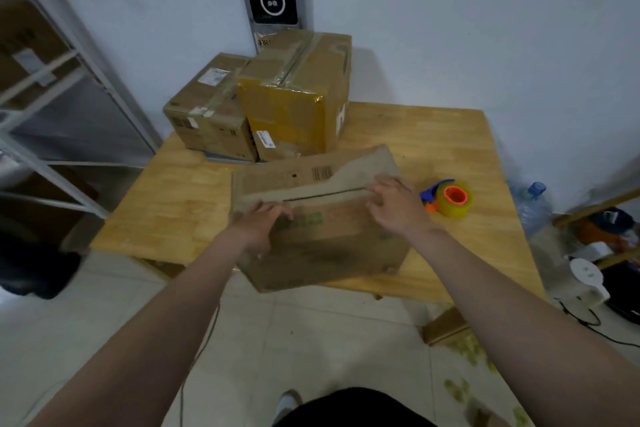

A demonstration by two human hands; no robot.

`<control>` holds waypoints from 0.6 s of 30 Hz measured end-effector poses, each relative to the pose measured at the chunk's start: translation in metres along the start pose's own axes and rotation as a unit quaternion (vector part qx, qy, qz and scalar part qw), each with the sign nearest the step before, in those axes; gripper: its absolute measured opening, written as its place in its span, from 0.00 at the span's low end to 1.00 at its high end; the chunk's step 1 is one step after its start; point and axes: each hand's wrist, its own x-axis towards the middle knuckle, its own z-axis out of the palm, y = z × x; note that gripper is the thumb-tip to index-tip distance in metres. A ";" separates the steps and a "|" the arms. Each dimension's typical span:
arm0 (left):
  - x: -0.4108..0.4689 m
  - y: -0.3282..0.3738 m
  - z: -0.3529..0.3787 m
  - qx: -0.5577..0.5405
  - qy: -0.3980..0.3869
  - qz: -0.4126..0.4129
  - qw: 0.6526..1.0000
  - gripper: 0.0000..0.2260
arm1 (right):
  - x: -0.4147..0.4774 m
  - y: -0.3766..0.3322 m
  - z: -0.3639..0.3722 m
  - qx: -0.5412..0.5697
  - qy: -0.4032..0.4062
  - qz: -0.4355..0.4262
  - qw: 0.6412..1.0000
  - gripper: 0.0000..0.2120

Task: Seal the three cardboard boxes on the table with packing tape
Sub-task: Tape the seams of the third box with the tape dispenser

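Front box (329,253): sits at the near edge of the desk (180,204), one near corner overhanging that edge. Top flaps are folded down and meet along a dark seam running left to right.

Left grip (259,222): fingers spread apart and laid flat on the near flap, at the seam's left end. Pressing, not clasping anything.

Right grip (394,204): fingers loosely extended and apart, resting across the seam's right end, touching both flaps. Nothing clamped.

Tape dispenser (450,199): blue and orange, with a clear roll. It lies on the desk just beside the front box, toward the right edge, apart from the right grip.

Back left box (207,114) and back right box (291,107): side by side and touching, at the far left corner of the desk. Both show tape across their tops.

Off the desk: metal shelving (69,80) to the left, water bottle (530,204) on the floor to the right.
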 end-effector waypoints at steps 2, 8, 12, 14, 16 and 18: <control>-0.004 -0.022 -0.003 -0.011 0.071 -0.051 0.996 0.26 | 0.005 -0.007 0.012 -0.022 -0.074 0.004 0.997 0.21; -0.007 0.020 0.015 -0.150 0.053 -0.023 0.987 0.28 | -0.019 -0.033 0.033 -0.004 -0.129 0.035 0.991 0.24; -0.012 0.070 0.028 -0.132 -0.010 0.044 0.990 0.26 | -0.042 -0.037 0.032 0.008 -0.095 0.067 0.993 0.23; -0.016 0.085 0.031 -0.110 -0.036 0.047 0.992 0.31 | -0.054 -0.032 0.027 0.003 -0.086 0.085 0.993 0.23; -0.019 0.099 0.036 -0.109 -0.048 0.068 0.991 0.35 | -0.068 -0.026 0.019 -0.001 -0.094 0.108 0.990 0.24; -0.023 0.113 0.041 -0.114 -0.052 0.095 0.988 0.35 | -0.083 -0.021 0.011 -0.007 -0.104 0.138 0.985 0.23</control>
